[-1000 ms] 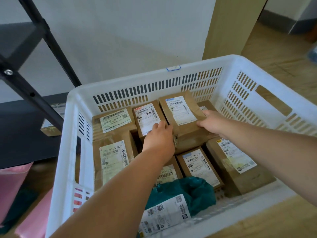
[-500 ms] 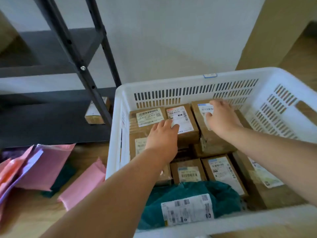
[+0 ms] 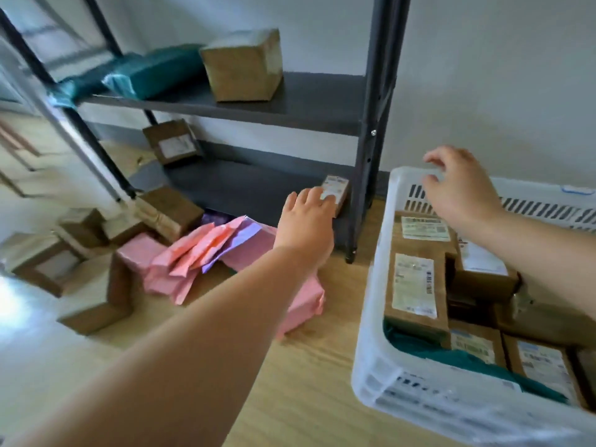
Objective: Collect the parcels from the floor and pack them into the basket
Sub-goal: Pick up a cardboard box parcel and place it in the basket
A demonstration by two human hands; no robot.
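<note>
The left hand (image 3: 306,217) reaches out flat, fingers spread, its fingertips at a small labelled box (image 3: 335,191) on the bottom shelf (image 3: 251,185) of the dark rack, though whether they touch it I cannot tell; the right hand (image 3: 458,188) hovers open and empty over the far rim of the white basket (image 3: 374,324), which holds brown parcels (image 3: 414,285) packed side by side; pink mailers (image 3: 193,253) and brown boxes (image 3: 93,298) lie scattered on the wooden floor (image 3: 322,366) left of the basket.

Basket (image 3: 374,304) right of floor parcels (image 3: 180,256)
</note>
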